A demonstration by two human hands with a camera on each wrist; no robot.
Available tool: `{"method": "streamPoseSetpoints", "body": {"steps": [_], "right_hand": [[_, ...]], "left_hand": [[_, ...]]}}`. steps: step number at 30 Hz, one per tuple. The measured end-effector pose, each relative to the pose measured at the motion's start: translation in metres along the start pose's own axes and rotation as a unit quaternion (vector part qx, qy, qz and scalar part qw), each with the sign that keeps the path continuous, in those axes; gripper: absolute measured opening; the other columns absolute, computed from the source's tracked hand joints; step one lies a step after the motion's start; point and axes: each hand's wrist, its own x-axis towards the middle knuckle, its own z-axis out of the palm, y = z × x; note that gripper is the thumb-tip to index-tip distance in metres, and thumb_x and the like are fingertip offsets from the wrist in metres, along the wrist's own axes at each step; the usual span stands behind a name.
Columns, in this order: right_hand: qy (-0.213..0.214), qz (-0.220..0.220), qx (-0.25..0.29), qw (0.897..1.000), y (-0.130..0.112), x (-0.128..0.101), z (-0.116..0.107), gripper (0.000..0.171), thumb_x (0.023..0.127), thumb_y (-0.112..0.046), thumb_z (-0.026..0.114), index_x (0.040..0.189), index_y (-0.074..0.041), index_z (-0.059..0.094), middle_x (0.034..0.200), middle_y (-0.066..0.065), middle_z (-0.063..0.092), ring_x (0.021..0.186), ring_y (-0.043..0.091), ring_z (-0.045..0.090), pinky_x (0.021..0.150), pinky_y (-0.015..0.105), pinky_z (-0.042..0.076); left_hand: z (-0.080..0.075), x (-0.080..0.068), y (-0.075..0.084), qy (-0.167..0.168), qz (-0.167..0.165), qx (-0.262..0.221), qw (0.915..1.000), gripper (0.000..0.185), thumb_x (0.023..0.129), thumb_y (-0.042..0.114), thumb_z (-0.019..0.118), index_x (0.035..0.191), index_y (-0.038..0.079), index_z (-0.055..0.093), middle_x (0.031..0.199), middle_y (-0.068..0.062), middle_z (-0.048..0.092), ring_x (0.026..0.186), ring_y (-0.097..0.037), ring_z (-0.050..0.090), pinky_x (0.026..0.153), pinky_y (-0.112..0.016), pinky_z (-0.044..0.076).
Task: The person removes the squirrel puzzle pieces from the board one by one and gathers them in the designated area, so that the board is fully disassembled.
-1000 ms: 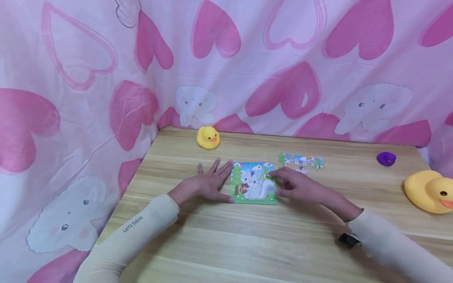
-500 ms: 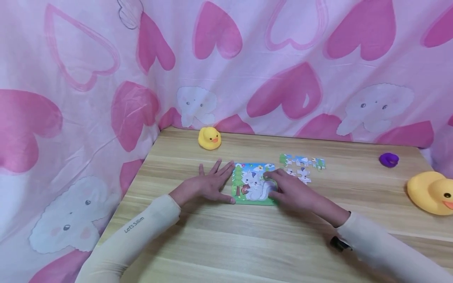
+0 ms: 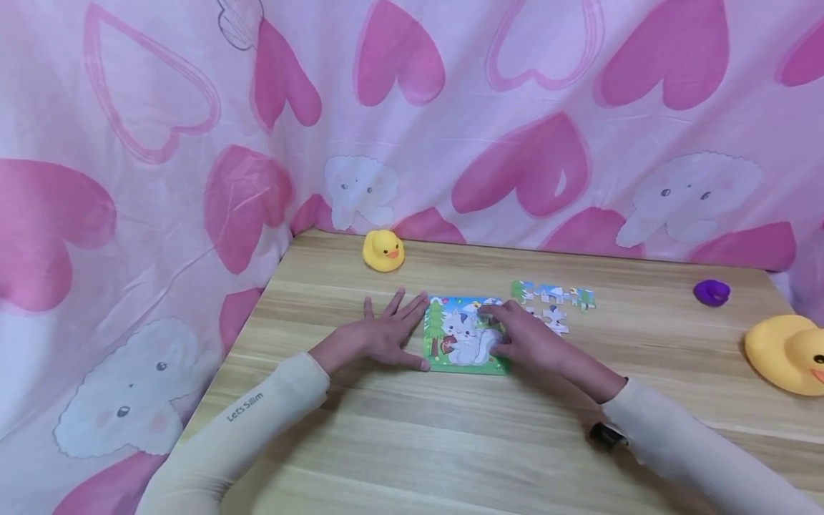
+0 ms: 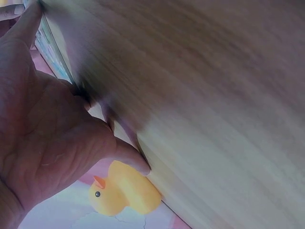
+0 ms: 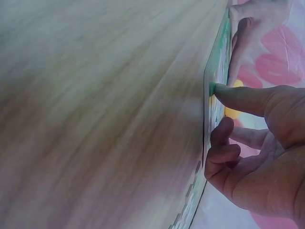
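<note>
A square jigsaw puzzle (image 3: 458,350) with a white squirrel picture lies flat on the wooden table. Along its left edge rests my left hand (image 3: 388,335), fingers spread and thumb at the lower left corner; the left wrist view shows the same hand (image 4: 52,129) from its palm side. My right hand (image 3: 529,337) reaches over the puzzle's right side, index finger and thumb set apart on the picture. In the right wrist view, the thumb (image 5: 245,98) presses the puzzle's face near its edge while the outer fingers curl in. No piece shows between them.
Several loose puzzle pieces (image 3: 552,293) lie beyond the right hand, partly joined. A yellow duck (image 3: 383,250) stands at the back left, a small purple duck (image 3: 712,292) and a large yellow duck (image 3: 782,354) at the right. A pink heart-print curtain (image 3: 412,129) borders the table (image 3: 412,443).
My right hand has shifted left from the puzzle's right edge onto its picture, uncovering more of the loose pieces behind it. The left hand has stayed at the left edge.
</note>
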Motion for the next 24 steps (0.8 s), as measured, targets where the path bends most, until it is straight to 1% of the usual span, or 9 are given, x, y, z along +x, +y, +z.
{"method": "streamPoseSetpoints", "body": {"steps": [6, 12, 18, 24], "right_hand": [[-0.011, 0.017, 0.022, 1.000, 0.002, 0.004, -0.004, 0.055, 0.090, -0.010, 0.083, 0.141, -0.016, 0.064, 0.127, 0.017, 0.057, 0.087, 0.021, 0.055, 0.071, 0.030, 0.050], [-0.011, 0.016, 0.025, 1.000, 0.003, 0.005, -0.004, 0.055, 0.089, -0.011, 0.085, 0.140, -0.019, 0.065, 0.123, 0.014, 0.057, 0.086, 0.020, 0.054, 0.071, 0.030, 0.049], [-0.020, 0.009, 0.041, 0.999, 0.007, 0.008, -0.004, 0.053, 0.089, -0.008, 0.083, 0.138, -0.023, 0.067, 0.120, 0.013, 0.056, 0.087, 0.021, 0.053, 0.072, 0.031, 0.049], [-0.035, 0.006, 0.048, 0.998, 0.009, 0.013, -0.005, 0.051, 0.090, -0.008, 0.082, 0.136, -0.022, 0.068, 0.125, 0.012, 0.056, 0.095, 0.024, 0.056, 0.077, 0.031, 0.051]], "left_hand": [[-0.002, 0.000, 0.001, 0.000, 0.003, 0.001, 1.0000, 0.125, 0.084, 0.085, 0.062, 0.170, 0.032, -0.012, 0.178, 0.013, -0.019, 0.165, -0.031, -0.022, 0.116, -0.086, -0.012], [-0.001, 0.000, 0.001, 0.001, 0.004, 0.000, 1.0000, 0.125, 0.084, 0.085, 0.063, 0.170, 0.032, -0.011, 0.178, 0.013, -0.018, 0.165, -0.030, -0.022, 0.117, -0.085, -0.012], [-0.001, 0.000, 0.001, -0.001, 0.000, -0.006, 1.0000, 0.125, 0.084, 0.084, 0.064, 0.170, 0.032, -0.010, 0.178, 0.013, -0.018, 0.166, -0.029, -0.022, 0.118, -0.085, -0.012], [0.001, -0.001, 0.000, 0.003, -0.001, -0.002, 1.0000, 0.125, 0.084, 0.085, 0.063, 0.170, 0.032, -0.010, 0.178, 0.015, -0.017, 0.166, -0.030, -0.021, 0.118, -0.085, -0.011]]}}
